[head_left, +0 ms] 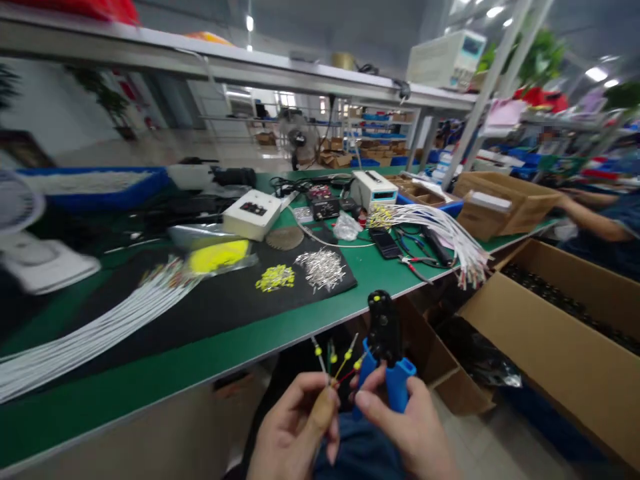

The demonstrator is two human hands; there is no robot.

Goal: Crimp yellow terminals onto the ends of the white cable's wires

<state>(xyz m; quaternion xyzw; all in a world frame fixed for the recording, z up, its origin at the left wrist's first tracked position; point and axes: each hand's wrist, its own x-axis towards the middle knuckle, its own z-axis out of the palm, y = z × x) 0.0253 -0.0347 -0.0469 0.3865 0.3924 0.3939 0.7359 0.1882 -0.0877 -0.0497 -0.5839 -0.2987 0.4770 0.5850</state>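
My left hand (303,423) pinches a cable end whose thin coloured wires (342,363) fan out upward. Small yellow seals sit on these wires, and metal tips show on at least two of them. In my right hand (407,427) is a crimping tool (384,330) with blue handles and a black head pointing up. The handles stand spread apart. My right thumb and a fingertip are close to the red wire; whether they touch it I cannot tell. A heap of yellow seals (275,278) and a heap of metal terminals (321,269) lie on the black mat (200,327).
White cable bundles lie at the left (100,333) and right (440,230) of the green bench (280,347). Red-handled cutters (417,267) lie near its edge. An open carton (550,327) stands at right. Beyond it, a co-worker's arm (595,217) reaches toward another box (505,200).
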